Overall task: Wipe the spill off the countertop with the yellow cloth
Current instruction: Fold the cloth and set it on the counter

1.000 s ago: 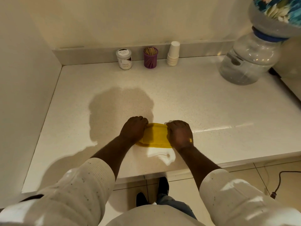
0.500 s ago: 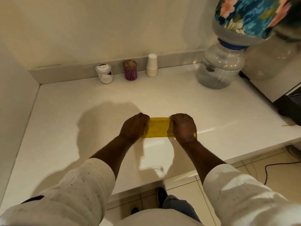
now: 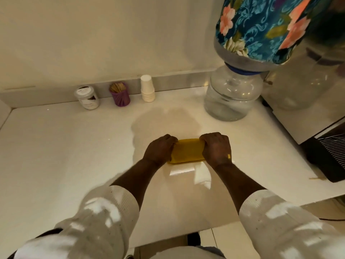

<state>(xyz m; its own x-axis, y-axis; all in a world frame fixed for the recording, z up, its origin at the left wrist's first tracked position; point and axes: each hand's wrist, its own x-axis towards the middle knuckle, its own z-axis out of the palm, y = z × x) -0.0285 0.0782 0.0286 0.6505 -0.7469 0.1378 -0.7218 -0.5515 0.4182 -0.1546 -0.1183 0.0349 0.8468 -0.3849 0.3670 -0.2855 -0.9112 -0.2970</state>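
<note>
A folded yellow cloth [image 3: 187,150] lies flat on the white countertop [image 3: 65,156] in the middle of the view. My left hand [image 3: 159,149] grips its left end with curled fingers. My right hand [image 3: 216,147] grips its right end the same way. A wet, shiny streak [image 3: 188,170] shows on the counter just in front of the cloth, toward me. The cloth's ends are hidden under my hands.
Against the back wall stand a white lidded jar [image 3: 87,98], a purple cup of sticks [image 3: 120,95] and a stack of white paper cups [image 3: 147,88]. A clear water bottle [image 3: 231,94] under a floral cover [image 3: 265,25] stands at the right. A dark appliance [image 3: 328,154] sits at the right edge.
Both hands have pushed the cloth away from the front edge, leaving a wet streak behind it. The view has shifted right, bringing the floral cover and the appliance into sight.
</note>
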